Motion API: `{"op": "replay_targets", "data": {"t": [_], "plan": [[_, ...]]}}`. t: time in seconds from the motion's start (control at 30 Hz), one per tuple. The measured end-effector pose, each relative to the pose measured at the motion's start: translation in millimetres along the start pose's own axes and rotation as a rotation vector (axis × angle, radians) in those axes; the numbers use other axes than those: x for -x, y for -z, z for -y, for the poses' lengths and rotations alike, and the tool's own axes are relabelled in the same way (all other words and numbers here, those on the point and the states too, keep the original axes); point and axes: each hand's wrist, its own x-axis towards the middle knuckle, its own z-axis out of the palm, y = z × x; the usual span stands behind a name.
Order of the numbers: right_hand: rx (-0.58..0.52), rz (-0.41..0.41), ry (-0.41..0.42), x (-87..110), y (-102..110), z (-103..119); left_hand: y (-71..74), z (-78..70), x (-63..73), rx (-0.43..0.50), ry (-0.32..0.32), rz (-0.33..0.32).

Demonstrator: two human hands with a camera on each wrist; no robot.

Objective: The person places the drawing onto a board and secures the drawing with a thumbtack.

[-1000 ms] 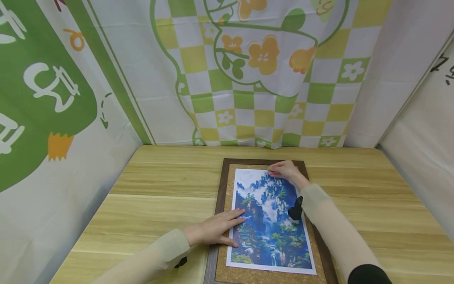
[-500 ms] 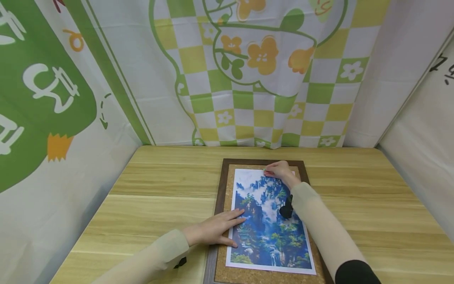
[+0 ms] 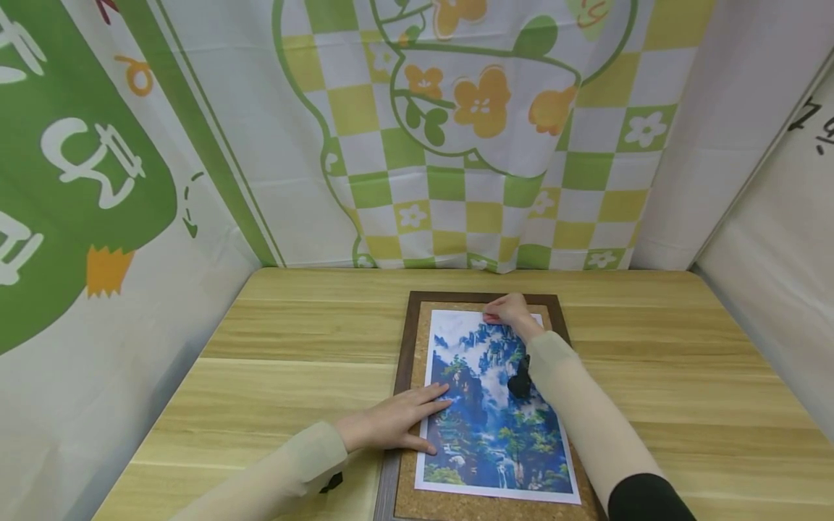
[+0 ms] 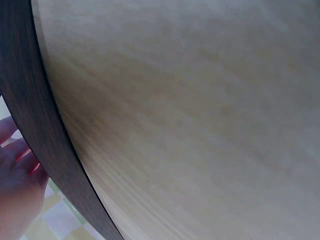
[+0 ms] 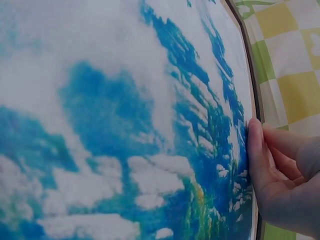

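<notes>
A printed mountain-landscape picture (image 3: 485,405) lies on a cork board (image 3: 482,509) with a dark wooden frame (image 3: 405,362). My left hand (image 3: 397,418) rests flat with spread fingers across the board's left edge and the picture's left margin. At the picture's top edge, my right hand (image 3: 512,312) pinches what looks like a small push pin, almost wholly hidden by the fingertips. In the right wrist view, the right thumb (image 5: 255,142) and fingers come together against the picture's edge. The left wrist view shows mainly the dark frame and the wood surface.
The board lies on a light wood-grain table (image 3: 280,376). Behind the table hangs a green, yellow and white checked curtain (image 3: 449,181), with printed cloth walls on both sides. A black strapped device (image 3: 521,380) is on the right wrist.
The right hand has slid left along the picture's top edge, then settled, its forearm turning slightly left. A small light-green tip seen half a second ago is now hidden. The left hand is unmoved.
</notes>
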Motion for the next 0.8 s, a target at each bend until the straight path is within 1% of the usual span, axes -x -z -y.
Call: {"op": "replay_targets", "data": {"t": [0.3,0.53,0.8], "plan": [[0.046,-0.013,-0.006,-0.6,-1.1,4.0,1.0,-1.6,0.3,-0.004,-0.004,-0.004],[0.025,-0.012,-0.034,-2.8,-1.7,5.9,-0.4,-0.9,0.2,-0.013,-0.005,-0.005],[0.094,-0.034,-0.023,-2.8,-3.8,7.2,0.2,-0.9,0.4,-0.019,-0.01,-0.009]]}}
